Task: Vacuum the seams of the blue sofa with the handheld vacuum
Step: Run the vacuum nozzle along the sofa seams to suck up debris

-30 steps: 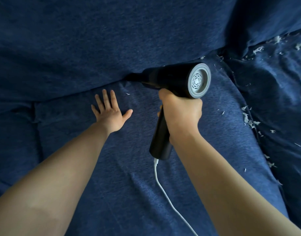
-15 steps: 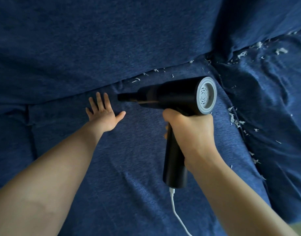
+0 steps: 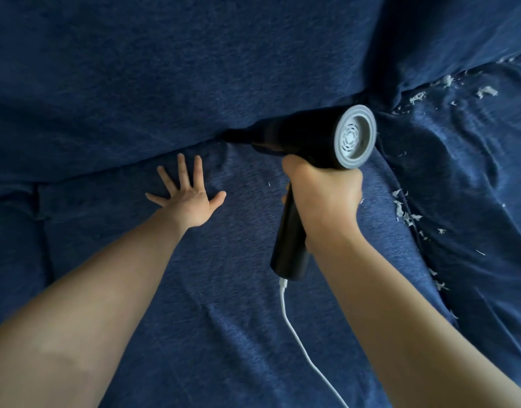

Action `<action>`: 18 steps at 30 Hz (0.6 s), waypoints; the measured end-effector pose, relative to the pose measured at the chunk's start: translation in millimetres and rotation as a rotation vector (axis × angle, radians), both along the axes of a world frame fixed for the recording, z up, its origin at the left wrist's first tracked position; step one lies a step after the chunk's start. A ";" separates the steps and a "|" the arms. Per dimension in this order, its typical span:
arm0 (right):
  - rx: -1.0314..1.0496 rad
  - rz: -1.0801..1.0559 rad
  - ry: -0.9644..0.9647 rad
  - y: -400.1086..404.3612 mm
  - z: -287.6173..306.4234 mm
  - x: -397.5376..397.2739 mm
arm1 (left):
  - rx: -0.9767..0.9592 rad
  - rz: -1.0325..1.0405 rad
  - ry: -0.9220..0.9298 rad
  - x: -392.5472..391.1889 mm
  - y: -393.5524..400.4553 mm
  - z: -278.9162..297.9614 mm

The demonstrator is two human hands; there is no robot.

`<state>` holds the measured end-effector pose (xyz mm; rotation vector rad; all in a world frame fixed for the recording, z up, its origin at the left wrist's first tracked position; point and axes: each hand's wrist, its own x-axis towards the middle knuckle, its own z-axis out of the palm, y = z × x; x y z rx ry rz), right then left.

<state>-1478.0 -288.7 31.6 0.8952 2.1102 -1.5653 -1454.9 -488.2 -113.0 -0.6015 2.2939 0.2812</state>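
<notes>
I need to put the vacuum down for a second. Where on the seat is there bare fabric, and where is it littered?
Bare fabric lies on the seat cushion between the two forearms, around the white cord, and left of the left hand toward the seam. Crowded: white scraps line the right seam, more lie behind the handheld vacuum that the right hand grips.

A: Where does the single head view look from?

B: From the person's head, above the blue sofa (image 3: 165, 83), facing forward and steeply down onto the seat cushion.

A: How near is it?

B: Close. Both forearms enter from the near edge. The left hand (image 3: 185, 198) lies left of centre; the right hand (image 3: 322, 195) sits right of centre.

A: What fills the far part?

B: The back cushion. Wide-angle bending curves the edges. There is no second view to share anything with.
</notes>
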 end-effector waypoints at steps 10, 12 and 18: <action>-0.041 0.032 -0.018 15.3 11.8 5.2 | -0.033 0.016 -0.058 -4.4 3.4 2.5; -0.058 0.030 -0.034 16.2 9.7 8.1 | -0.033 0.019 -0.058 -4.5 4.5 2.6; -0.051 0.066 -0.024 19.6 6.3 4.6 | -0.019 0.041 -0.005 -3.6 12.0 3.8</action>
